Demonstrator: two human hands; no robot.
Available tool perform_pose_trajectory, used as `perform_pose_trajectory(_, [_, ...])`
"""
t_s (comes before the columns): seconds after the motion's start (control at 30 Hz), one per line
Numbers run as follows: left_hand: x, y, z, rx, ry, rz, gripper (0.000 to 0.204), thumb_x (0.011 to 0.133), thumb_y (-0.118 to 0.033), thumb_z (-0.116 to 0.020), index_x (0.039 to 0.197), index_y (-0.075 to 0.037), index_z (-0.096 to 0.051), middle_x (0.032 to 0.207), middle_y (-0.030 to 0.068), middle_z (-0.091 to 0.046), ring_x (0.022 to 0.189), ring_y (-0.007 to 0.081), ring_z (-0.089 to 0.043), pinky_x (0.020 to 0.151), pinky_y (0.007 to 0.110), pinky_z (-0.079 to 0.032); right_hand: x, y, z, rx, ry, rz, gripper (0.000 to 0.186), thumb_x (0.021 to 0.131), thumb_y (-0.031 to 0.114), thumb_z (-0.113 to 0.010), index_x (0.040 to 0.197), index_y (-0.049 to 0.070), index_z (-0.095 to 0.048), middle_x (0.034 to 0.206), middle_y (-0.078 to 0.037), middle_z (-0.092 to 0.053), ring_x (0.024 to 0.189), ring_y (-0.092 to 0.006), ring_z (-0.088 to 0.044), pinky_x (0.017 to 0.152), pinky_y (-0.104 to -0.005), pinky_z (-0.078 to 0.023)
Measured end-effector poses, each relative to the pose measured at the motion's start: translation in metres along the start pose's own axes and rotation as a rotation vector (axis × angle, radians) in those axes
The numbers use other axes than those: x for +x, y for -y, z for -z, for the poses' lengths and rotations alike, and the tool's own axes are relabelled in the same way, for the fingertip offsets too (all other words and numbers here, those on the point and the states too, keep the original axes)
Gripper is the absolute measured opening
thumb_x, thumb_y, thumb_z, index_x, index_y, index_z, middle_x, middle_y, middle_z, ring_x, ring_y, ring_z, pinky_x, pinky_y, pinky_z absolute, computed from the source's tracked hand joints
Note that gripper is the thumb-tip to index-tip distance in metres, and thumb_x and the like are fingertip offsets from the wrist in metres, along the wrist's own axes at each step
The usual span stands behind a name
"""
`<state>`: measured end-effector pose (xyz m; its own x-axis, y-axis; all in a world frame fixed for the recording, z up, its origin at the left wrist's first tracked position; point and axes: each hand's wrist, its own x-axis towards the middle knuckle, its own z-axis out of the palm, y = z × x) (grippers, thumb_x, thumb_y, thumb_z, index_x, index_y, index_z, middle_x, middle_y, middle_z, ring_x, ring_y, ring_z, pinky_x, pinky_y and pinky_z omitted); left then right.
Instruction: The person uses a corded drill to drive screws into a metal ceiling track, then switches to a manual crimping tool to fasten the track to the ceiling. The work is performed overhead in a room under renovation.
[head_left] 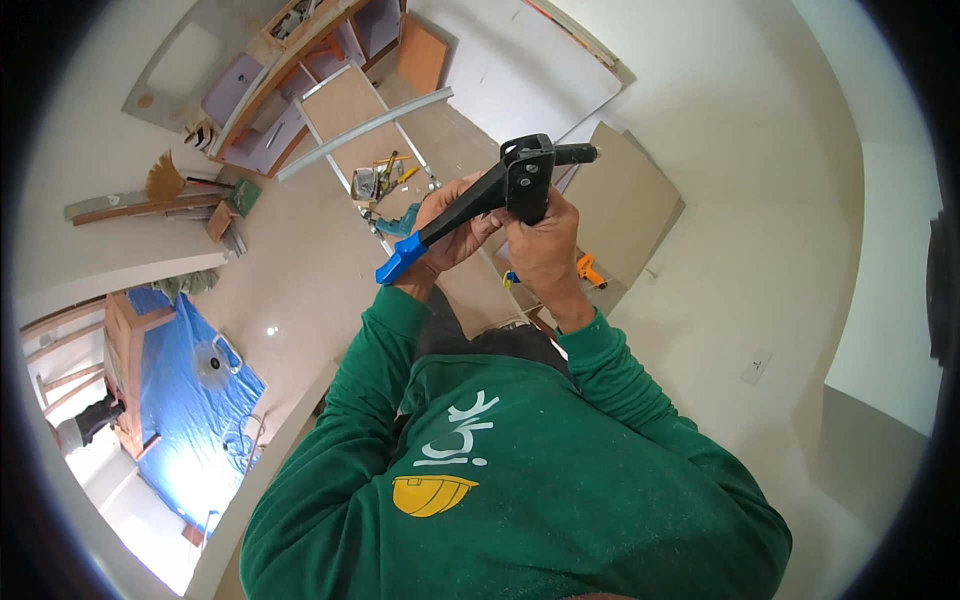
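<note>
A black hand rivet gun [525,180] with a blue grip [400,260] is held up in front of my chest, nozzle pointing right. My right hand [543,245] grips its body just below the black head. My left hand [452,240] is curled behind the long handle, fingertips meeting at the tool's underside near my right hand; the handle partly hides those fingers.
Below lie a ladder-like platform [340,100] bearing a metal channel [330,148], a tool box [365,183] and a teal drill [400,222]. An orange tool [590,268] and boards [635,215] are behind my right hand. Shelving [265,140] and blue sheeting [185,390] are leftward.
</note>
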<state>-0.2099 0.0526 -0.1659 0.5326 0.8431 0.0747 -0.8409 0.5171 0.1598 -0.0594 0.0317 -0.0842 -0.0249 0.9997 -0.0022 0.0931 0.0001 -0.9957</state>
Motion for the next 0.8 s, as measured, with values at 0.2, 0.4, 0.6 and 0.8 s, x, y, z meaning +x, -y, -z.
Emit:
perform_pose_trajectory(0.2, [0.004,0.005,-0.007,0.348,-0.174,0.033,0.035,0.11,-0.03,-0.059,0.121,0.003,-0.063,0.108,0.009,-0.065,0.093,0.0159,-0.062,0.084,0.028,-0.053,0.003,0.046,0.043,0.045,0.028,-0.142,0.008,0.095,0.001,-0.073,0.102,-0.002,-0.071,0.085,-0.006,-0.075,0.069,-0.0102,-0.066,0.066,-0.0279,-0.054])
perform_pose_trajectory(0.4, [0.002,0.017,-0.029,0.68,-0.437,0.109,0.04,0.11,-0.046,-0.058,0.11,-0.007,-0.068,0.083,0.0011,-0.061,0.067,0.0097,-0.054,0.052,0.022,-0.042,-0.009,0.047,0.081,-0.005,-0.01,-0.146,0.011,0.094,0.011,-0.079,0.099,0.002,-0.075,0.079,-0.003,-0.074,0.057,-0.0045,-0.058,0.048,-0.0232,-0.044])
perform_pose_trajectory(0.6, [0.012,0.035,-0.052,0.831,-0.316,0.187,0.031,0.108,-0.036,-0.065,0.11,-0.007,-0.073,0.079,-0.0077,-0.058,0.067,0.0031,-0.048,0.059,0.021,-0.037,-0.029,0.056,0.103,-0.143,-0.007,-0.131,0.015,0.091,0.012,-0.08,0.098,0.0,-0.077,0.077,-0.002,-0.072,0.067,-0.0075,-0.061,0.059,-0.0263,-0.047])
perform_pose_trajectory(0.8, [0.016,0.044,-0.083,0.967,-0.115,0.39,0.015,0.102,-0.019,-0.074,0.111,-0.008,-0.078,0.076,-0.0116,-0.055,0.062,-0.0009,-0.041,0.055,0.02,-0.029,-0.047,0.053,0.12,-0.098,-0.016,-0.126,0.021,0.087,0.017,-0.081,0.099,0.0,-0.077,0.074,-0.002,-0.068,0.065,-0.0084,-0.06,0.058,-0.0273,-0.048])
